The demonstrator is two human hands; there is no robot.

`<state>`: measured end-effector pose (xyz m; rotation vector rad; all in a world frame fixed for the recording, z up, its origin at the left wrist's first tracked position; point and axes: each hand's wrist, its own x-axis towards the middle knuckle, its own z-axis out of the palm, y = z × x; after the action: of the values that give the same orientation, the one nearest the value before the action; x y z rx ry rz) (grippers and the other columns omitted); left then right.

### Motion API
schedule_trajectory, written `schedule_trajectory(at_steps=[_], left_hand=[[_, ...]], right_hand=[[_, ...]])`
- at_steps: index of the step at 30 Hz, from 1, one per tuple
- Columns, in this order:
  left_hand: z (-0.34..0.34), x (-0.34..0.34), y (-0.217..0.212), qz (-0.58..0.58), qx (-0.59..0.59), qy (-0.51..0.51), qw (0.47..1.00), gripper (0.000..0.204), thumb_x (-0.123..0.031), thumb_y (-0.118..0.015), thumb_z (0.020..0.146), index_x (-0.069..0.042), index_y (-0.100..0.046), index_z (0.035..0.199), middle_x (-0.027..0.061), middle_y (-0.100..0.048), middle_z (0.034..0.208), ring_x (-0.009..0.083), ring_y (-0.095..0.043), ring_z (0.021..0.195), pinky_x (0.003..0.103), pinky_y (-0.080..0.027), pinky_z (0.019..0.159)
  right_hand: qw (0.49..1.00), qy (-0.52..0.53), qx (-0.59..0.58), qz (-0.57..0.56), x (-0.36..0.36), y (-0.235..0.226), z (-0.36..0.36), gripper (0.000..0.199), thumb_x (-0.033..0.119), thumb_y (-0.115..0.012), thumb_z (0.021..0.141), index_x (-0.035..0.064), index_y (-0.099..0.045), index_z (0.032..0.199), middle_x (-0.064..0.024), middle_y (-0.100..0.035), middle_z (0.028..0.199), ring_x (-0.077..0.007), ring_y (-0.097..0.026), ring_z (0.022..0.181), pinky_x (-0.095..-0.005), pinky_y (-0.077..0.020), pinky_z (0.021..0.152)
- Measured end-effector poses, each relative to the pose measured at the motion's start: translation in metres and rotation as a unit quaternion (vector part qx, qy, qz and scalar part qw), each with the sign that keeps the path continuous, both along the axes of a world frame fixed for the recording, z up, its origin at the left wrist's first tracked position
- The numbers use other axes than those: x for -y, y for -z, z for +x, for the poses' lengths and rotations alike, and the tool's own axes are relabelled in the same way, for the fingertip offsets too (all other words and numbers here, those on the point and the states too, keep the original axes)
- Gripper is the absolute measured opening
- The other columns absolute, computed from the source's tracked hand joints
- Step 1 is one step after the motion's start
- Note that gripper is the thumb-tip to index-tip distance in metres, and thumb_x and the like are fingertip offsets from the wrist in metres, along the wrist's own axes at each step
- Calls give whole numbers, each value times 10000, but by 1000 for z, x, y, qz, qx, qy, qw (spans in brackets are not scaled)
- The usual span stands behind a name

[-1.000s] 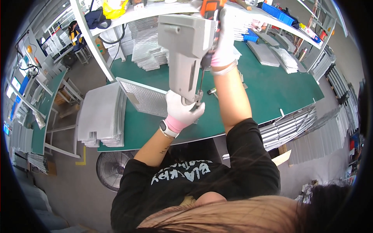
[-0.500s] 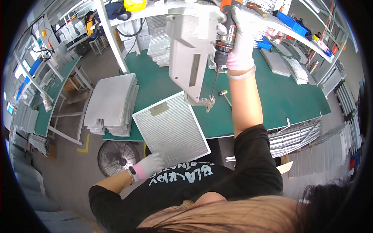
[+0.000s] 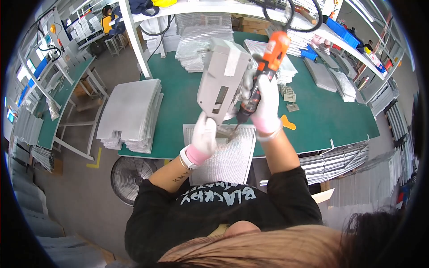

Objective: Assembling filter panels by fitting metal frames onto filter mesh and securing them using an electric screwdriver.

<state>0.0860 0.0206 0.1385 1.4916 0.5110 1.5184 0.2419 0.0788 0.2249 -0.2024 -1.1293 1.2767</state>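
My right hand (image 3: 267, 102) is wrapped round an orange and black electric screwdriver (image 3: 268, 67), held upright above the bench. A long grey housing (image 3: 223, 78) is joined to the screwdriver, and its lower end tapers to a metal nose (image 3: 229, 133). My left hand (image 3: 203, 139), in a white and pink glove, is closed beside the housing's lower end; what its fingers hold is hidden. Under both hands a framed metal mesh panel (image 3: 232, 163) lies over the bench's front edge, its near side against my shirt.
A stack of grey panels (image 3: 129, 109) lies at the bench's left. Mesh sheets (image 3: 203, 44) are piled at the back. Small metal latches (image 3: 288, 94) and an orange scraper (image 3: 288, 122) lie on the right. A floor fan (image 3: 129, 178) stands front left; a white shelf (image 3: 192, 8) spans above.
The screwdriver and housing have shifted, with the housing now tilted. My left hand has left the panel's near edge and risen to the housing's lower end. The panel has turned nearly square to me.
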Motion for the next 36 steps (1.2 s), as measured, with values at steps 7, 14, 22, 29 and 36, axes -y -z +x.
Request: schedule_trajectory(at_steps=[7,14,22,29,36], left_hand=[[19,-3,-2,-82,60,81,991,489,-268,-239,1067,67,-311,1416,199,-570,1282,292,-574,1216,349,-523,957],[0,-9,-6,11,-92,79,992,460,-201,-273,1058,85,-357,1408,192,-547,1328,257,-533,1252,379,-352,1119],[-9,-22,13,22,-195,105,975,495,-310,-270,1079,54,-418,1381,168,-569,1344,251,-534,1261,399,-367,1109],[3,-23,-7,-29,-123,88,988,493,-285,-236,1077,62,-398,1388,176,-603,1298,265,-560,1243,379,-406,1077],[0,-25,-19,-6,-138,98,986,438,-200,-261,1053,76,-454,1335,181,-598,1298,251,-565,1232,356,-403,1077]], right_hand=[[1000,12,-24,13,-18,-21,20,531,317,-585,971,90,-370,1400,-43,-544,785,-102,-533,606,-218,-435,513],[998,57,5,27,-23,-37,34,506,327,-575,981,85,-405,1392,-48,-574,812,-110,-553,632,-228,-437,511],[993,108,-19,38,-20,-38,42,541,355,-575,980,73,-400,1407,-44,-577,811,-100,-541,612,-217,-422,491],[996,89,4,-8,0,-25,27,483,303,-557,986,94,-386,1387,-49,-562,805,-119,-543,598,-242,-444,518],[992,124,10,16,1,-23,18,454,383,-513,1011,75,-447,1338,-16,-521,792,-73,-492,599,-210,-399,492]])
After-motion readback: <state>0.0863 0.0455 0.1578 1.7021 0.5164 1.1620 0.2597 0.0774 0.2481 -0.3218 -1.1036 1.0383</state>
